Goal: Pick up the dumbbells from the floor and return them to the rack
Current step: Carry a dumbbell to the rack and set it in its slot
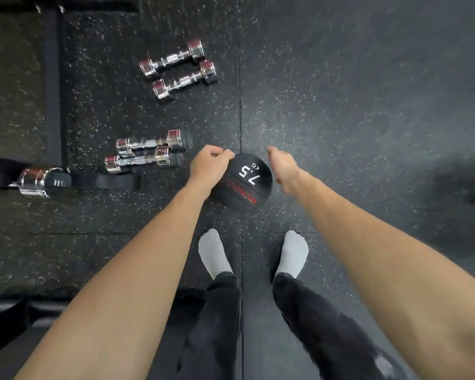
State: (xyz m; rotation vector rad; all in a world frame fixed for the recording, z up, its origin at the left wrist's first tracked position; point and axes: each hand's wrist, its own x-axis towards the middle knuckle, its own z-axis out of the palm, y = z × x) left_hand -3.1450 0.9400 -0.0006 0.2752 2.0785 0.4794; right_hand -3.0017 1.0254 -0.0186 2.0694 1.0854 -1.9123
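While both arms are reaching down at mid-frame, the left hand (210,165) is resting on the upper-left edge of a black round weight (243,182) marked 7.5 KG, fingers curled together onto its rim; whether they are actually gripping it I cannot tell. The right hand (283,168) is hovering just beside the weight's right edge, not touching, fingers loosely together and half curled. Four chrome dumbbells are lying on the speckled floor (354,105): a far pair (178,69) in the upper middle and a near pair (146,152) just left of the left hand. Another chrome dumbbell (40,181) is sitting at the left edge on what looks like the rack (54,91). Socked feet (214,253) are standing just below the weight. Judgement: close both hands on opposite edges before lifting, keep it level, and bend the knees since it looks heavy.
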